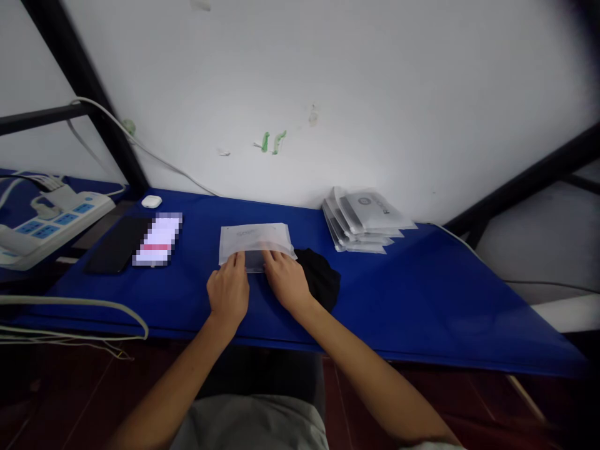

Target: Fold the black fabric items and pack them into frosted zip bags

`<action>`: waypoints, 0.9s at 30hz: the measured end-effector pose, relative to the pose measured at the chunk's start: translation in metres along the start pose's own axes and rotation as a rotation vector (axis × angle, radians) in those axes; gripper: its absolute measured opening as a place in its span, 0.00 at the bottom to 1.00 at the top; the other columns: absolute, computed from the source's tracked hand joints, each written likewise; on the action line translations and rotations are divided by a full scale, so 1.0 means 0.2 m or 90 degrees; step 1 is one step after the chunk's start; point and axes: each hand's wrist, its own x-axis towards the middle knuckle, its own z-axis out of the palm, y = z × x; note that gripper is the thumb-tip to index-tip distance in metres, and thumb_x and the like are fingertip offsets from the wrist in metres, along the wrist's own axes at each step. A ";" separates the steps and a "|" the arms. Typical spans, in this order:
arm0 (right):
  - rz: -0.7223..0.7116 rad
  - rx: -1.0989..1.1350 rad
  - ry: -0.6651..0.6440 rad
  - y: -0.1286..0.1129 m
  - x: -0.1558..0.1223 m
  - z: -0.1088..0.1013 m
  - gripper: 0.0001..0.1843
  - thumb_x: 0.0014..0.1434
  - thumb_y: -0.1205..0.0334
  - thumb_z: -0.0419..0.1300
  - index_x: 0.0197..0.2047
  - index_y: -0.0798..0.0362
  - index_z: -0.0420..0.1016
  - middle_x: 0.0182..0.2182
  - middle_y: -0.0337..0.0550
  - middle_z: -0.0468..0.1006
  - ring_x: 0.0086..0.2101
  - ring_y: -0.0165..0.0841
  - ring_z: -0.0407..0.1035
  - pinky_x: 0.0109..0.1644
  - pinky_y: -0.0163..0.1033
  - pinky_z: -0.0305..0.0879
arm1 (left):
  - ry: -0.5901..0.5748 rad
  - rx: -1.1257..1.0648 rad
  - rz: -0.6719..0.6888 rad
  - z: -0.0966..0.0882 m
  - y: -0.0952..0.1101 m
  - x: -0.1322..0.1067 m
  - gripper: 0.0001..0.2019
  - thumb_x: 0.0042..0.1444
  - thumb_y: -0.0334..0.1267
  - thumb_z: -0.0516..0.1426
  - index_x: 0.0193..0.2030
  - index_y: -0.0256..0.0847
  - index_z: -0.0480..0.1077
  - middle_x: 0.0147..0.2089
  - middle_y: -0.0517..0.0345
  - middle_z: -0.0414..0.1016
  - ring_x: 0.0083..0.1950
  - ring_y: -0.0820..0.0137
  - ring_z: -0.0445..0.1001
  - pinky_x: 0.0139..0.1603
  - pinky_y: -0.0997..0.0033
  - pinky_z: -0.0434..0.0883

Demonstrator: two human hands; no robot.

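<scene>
A frosted, translucent plastic bag [255, 236] with faint print lies flat on the blue table in front of me. At its near edge, my left hand [229, 289] is closed on the left part, fingertips on the plastic. My right hand [287, 280] is closed on the same edge further right, its fingertips partly veiled by the translucent film. Thumbs of both hands are largely hidden. A crumpled black cloth [321, 280] lies beside and partly behind my right hand. Beyond it, to the right, a stack of similar frosted bags [370, 215] with dark print rests near the wall.
On the left of the blue table [412, 306] lie a lit phone [158, 239], a dark flat device [117, 245] and a white earbud case [151, 201]. A white power strip [56, 228] with plugs stands farther left. Loose cables [75, 303] hang across the left front edge.
</scene>
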 end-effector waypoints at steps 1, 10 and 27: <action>0.005 -0.003 0.005 0.00 0.00 0.00 0.26 0.62 0.72 0.48 0.64 0.53 0.56 0.55 0.55 0.71 0.43 0.40 0.73 0.44 0.43 0.72 | 0.006 -0.004 0.000 0.00 0.00 0.00 0.18 0.60 0.27 0.49 0.56 0.39 0.64 0.49 0.46 0.77 0.40 0.60 0.78 0.34 0.63 0.71; 0.008 0.003 0.004 0.00 0.01 -0.01 0.27 0.63 0.71 0.48 0.65 0.53 0.54 0.56 0.56 0.70 0.45 0.41 0.73 0.45 0.43 0.71 | 0.080 0.011 0.017 0.01 -0.02 0.00 0.08 0.60 0.32 0.52 0.44 0.42 0.69 0.41 0.53 0.77 0.32 0.66 0.76 0.31 0.68 0.67; -0.064 0.123 0.007 0.06 0.00 -0.07 0.22 0.62 0.64 0.56 0.59 0.56 0.64 0.54 0.53 0.73 0.49 0.40 0.71 0.48 0.43 0.71 | 0.166 -0.036 0.109 -0.06 -0.07 0.10 0.12 0.64 0.35 0.50 0.37 0.42 0.75 0.36 0.55 0.75 0.37 0.67 0.73 0.32 0.69 0.65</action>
